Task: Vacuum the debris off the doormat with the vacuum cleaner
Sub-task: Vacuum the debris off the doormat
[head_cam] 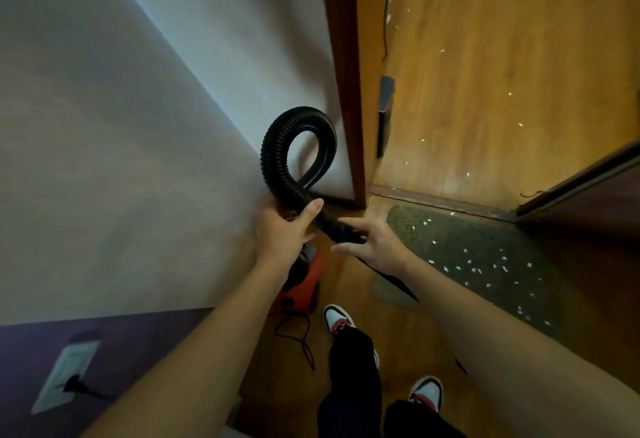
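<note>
The vacuum [304,295], a small red canister, sits on the wood floor [485,57] at the foot of the wall [138,126], partly hidden under the left forearm. What it holds inside does not show. A thin cord [304,340] lies in loops on the floor just beside it. Low on the wall, a plug sits in a socket [65,375].

The black ribbed hose [298,147] rises in a loop against the wall, next to the door frame [343,74], and crosses itself at the bottom of the loop. The left hand [280,226] grips it at that crossing, with the fingers curled under and the thumb laid over the top.

From there the smooth black nozzle [332,226] runs down to the right, and its thin tip shows below the right wrist. The right hand [370,243] lies over the nozzle, which sits in the fork between thumb and forefinger. Both of these are fairly straight, and I cannot tell whether the hand clasps the nozzle or only rests on it.

The mat [485,230], dark green, lies on the floor to the right of the hands, up against the threshold. White debris [478,266] is scattered over it, and more bits dot the floor beyond the doorway. The nozzle is above the floor, near the mat's left edge and apart from it. Two shoes [337,321] stand below.
</note>
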